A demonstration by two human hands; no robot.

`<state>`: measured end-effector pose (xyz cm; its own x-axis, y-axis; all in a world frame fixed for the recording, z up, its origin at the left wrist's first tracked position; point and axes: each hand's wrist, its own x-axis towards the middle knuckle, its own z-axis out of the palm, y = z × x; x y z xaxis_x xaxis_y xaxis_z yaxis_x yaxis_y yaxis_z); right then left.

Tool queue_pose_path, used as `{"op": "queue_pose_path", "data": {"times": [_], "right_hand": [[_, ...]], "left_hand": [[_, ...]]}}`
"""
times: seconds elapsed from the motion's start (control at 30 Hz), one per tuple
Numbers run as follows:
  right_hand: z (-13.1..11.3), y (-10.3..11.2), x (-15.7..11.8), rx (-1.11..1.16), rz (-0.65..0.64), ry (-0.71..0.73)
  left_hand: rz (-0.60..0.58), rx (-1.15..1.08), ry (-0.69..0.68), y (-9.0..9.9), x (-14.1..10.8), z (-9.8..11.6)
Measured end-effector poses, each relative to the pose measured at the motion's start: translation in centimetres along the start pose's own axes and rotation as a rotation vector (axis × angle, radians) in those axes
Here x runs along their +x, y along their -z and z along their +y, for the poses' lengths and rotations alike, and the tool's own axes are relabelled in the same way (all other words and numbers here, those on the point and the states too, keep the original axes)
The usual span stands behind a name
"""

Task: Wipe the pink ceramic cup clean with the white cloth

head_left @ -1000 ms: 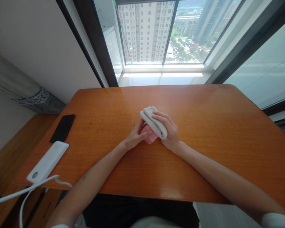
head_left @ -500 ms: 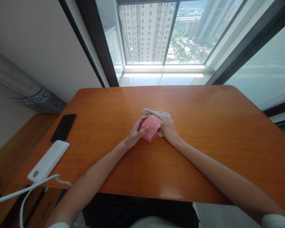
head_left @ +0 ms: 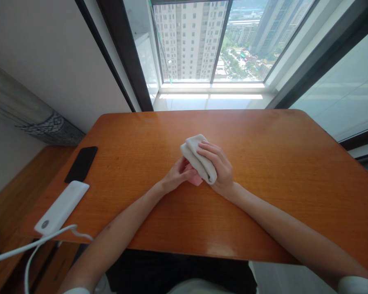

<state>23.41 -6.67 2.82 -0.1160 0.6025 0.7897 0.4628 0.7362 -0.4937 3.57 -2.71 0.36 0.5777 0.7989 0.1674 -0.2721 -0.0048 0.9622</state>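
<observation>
Above the middle of the wooden table, my left hand point(head_left: 178, 175) is closed around a small pink box-like object point(head_left: 195, 179). Only its lower part shows; the rest is covered. My right hand point(head_left: 220, 167) grips a folded whitish cloth point(head_left: 198, 158), fingers over its upper right side and the thumb hidden. The cloth lies against the top of the pink object, so the two hands are close together.
On the left of the table point(head_left: 135, 139) lie a black phone point(head_left: 81, 164) and a white power bank point(head_left: 62, 207). A white cable point(head_left: 30, 246) runs off the near left edge. A window point(head_left: 190, 45) stands beyond the far edge, and a curtain point(head_left: 33, 110) hangs at left.
My right hand has brought the cloth from behind and right of the pink object round over its top, now covering most of it. The left hand keeps its hold in about the same place.
</observation>
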Motion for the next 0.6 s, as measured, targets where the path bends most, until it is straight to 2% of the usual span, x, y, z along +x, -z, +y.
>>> {"op": "queue_pose_path", "data": {"times": [0.1, 0.2, 0.3, 0.37, 0.47, 0.53, 0.6], "right_hand": [[0.0, -0.2, 0.2, 0.011, 0.017, -0.090], [0.6, -0.5, 0.7, 0.102, 0.022, -0.330], [1.6, -0.7, 1.1, 0.243, -0.101, -0.503], [2.1, -0.7, 1.1, 0.295, -0.144, -0.518], [2.1, -0.8, 0.6, 0.295, -0.035, -0.492], [1.6, -0.7, 0.2, 0.242, 0.030, -0.434], [1.0, -0.5, -0.1, 0.149, 0.035, -0.330]], "left_hand": [[0.012, 0.007, -0.022, 0.2, 0.1, -0.3], [0.030, 0.027, -0.087, 0.5, 0.3, -0.5], [0.049, 0.036, -0.115, 0.6, 0.3, -0.5], [0.043, 0.046, -0.099, 0.6, 0.3, -0.3], [0.000, 0.051, -0.101, 0.3, 0.2, 0.0], [-0.020, 0.045, -0.112, 0.1, 0.2, 0.2], [-0.023, 0.041, -0.101, 0.0, 0.1, 0.2]]}}
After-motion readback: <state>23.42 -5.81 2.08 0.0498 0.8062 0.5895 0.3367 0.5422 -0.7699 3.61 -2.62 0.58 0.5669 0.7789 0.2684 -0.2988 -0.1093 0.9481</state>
